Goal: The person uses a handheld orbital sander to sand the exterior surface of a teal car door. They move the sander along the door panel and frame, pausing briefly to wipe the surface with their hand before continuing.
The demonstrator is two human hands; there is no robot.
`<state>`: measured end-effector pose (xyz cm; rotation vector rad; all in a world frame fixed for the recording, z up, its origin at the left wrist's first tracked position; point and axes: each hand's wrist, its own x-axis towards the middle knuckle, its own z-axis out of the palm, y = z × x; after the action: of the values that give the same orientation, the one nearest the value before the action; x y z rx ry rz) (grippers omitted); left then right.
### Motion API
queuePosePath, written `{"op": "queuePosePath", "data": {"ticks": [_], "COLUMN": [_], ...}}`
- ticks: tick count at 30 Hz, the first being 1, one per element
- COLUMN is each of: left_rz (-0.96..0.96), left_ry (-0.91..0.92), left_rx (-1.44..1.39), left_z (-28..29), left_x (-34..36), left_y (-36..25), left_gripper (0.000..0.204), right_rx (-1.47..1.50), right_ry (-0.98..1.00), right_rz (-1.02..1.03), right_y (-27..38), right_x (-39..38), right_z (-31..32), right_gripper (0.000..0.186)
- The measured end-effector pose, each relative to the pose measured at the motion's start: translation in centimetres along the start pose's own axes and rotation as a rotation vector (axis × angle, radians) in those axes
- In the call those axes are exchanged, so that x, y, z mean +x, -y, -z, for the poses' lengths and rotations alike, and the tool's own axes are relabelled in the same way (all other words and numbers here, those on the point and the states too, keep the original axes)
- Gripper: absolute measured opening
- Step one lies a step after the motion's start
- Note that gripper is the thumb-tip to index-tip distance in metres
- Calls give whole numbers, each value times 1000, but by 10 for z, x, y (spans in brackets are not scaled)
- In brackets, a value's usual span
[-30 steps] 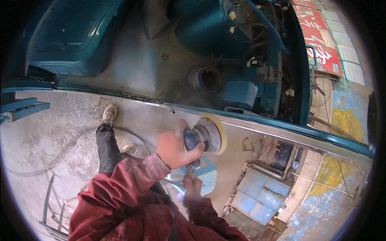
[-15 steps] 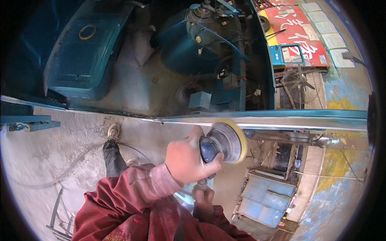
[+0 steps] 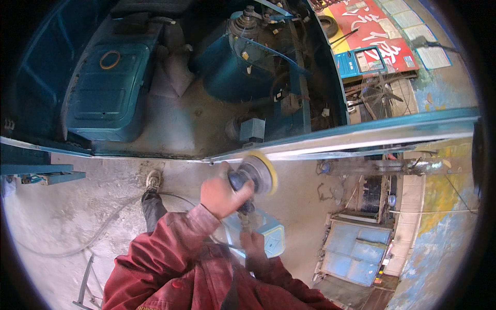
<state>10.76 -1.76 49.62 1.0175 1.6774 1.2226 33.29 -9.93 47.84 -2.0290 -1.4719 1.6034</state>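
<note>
Against the bare metal edge [image 3: 361,138] of a teal vehicle body [image 3: 108,98], yellow-rimmed sanding disc [image 3: 261,171] of a power sander [image 3: 250,206], left hand [image 3: 223,194] clenched around its head, right hand [image 3: 254,243] gripping the rear handle below, red sleeves [image 3: 165,253], concrete floor [image 3: 62,217] beneath

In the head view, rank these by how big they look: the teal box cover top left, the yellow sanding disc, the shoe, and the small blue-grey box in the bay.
1. Teal box cover, clearly largest.
2. Sanding disc, though it sits nearer the camera, which inflates it.
3. Shoe and small blue-grey box look about alike; I would not rank them.
</note>
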Motion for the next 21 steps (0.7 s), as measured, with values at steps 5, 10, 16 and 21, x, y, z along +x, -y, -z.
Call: {"op": "queuePosePath", "data": {"ticks": [5, 10, 16, 21], "left_rz": [125, 274, 563, 622], "left_ry": [-1, 120, 278, 371], "left_rx": [-35, -130, -236, -163], "left_z": [-6, 10, 16, 5], "left_x": [-4, -19, -40, -49], "left_y": [53, 69, 71, 98], "left_gripper": [63, 56, 55, 59], "right_rx": [-39, -44, 202, 222], "right_ry": [55, 150, 159, 180], "right_rz": [171, 110, 114, 61], "right_y": [-13, -21, -39, -57], "right_x": [9, -8, -34, -40], "right_z": [-17, -22, -29, -30], "right_gripper": [44, 44, 49, 51]}}
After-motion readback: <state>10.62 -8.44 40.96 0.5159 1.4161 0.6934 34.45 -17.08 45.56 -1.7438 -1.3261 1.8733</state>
